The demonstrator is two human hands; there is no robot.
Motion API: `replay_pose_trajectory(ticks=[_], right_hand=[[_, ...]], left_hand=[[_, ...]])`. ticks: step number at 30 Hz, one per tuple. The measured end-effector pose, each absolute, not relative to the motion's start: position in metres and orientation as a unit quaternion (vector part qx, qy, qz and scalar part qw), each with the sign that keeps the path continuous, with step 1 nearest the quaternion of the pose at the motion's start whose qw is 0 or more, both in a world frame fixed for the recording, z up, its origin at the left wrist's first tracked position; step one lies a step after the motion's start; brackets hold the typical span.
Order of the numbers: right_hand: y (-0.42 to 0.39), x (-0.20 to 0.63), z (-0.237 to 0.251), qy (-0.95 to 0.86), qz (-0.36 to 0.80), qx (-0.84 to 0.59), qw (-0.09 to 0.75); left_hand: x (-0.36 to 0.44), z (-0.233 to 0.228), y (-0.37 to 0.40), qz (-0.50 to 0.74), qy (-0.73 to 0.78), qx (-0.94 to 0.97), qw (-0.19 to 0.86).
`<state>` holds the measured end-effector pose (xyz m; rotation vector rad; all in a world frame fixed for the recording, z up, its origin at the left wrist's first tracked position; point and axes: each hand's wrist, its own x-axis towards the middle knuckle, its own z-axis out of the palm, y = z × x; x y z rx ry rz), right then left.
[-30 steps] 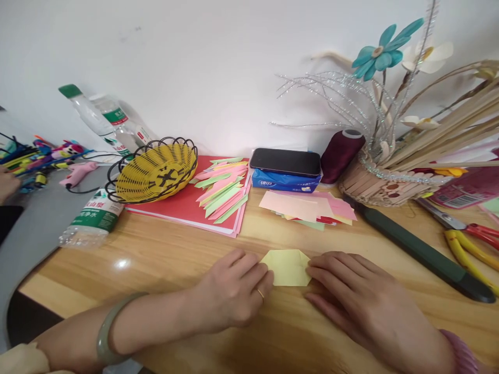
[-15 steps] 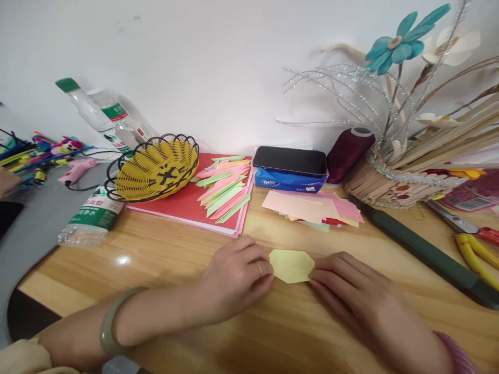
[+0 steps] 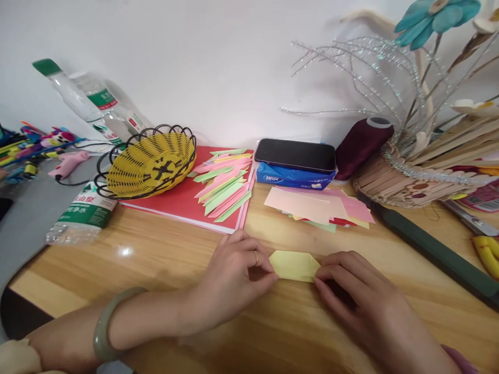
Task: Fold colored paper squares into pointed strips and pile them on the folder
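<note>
In the head view, a small pale-yellow folded paper piece lies flat on the wooden tabletop between the two hands, low and central where both can press on it. The left hand pinches its left end in a narrow grip, and the right hand pinches its right end likewise, so the sheet stays taut and flat. A loose stack of pastel paper sheets lies just behind, within reach.
</note>
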<state>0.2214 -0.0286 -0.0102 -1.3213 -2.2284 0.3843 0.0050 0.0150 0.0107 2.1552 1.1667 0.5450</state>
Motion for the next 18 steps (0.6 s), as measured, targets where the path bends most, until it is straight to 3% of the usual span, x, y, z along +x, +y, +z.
replay_pose_trajectory(ticks=[18], right_hand=[[-0.0249, 0.2125, -0.0086, -0.813, 0.093, -0.511, 0.263]], left_hand=[[0.0096, 0.0109, 0.0159, 0.171, 0.454, 0.822, 0.297]])
